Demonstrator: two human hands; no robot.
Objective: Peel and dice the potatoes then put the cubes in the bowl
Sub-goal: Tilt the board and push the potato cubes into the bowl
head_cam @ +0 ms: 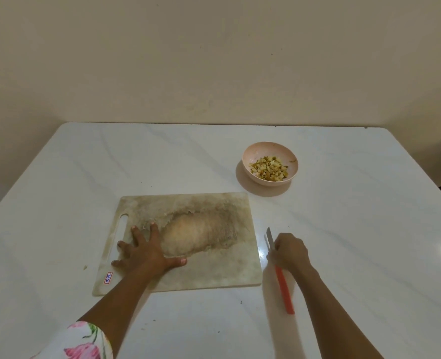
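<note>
A pink bowl (249,158) holding diced potato cubes (269,169) stands on the white table, beyond the right corner of the cutting board (214,263). The board is worn and stained in its middle, with no potato on it. My left hand (144,251) lies flat on the board's left part, fingers spread. A knife (282,286) with an orange handle lies just right of the board, blade pointing away from me. My right hand (290,251) is curled over the knife where blade meets handle.
The white marble-look table (84,177) reaches the beige wall at the back. A small scrap (85,267) lies left of the board, along with a few dark specks. A floral sleeve (84,340) shows at the bottom left.
</note>
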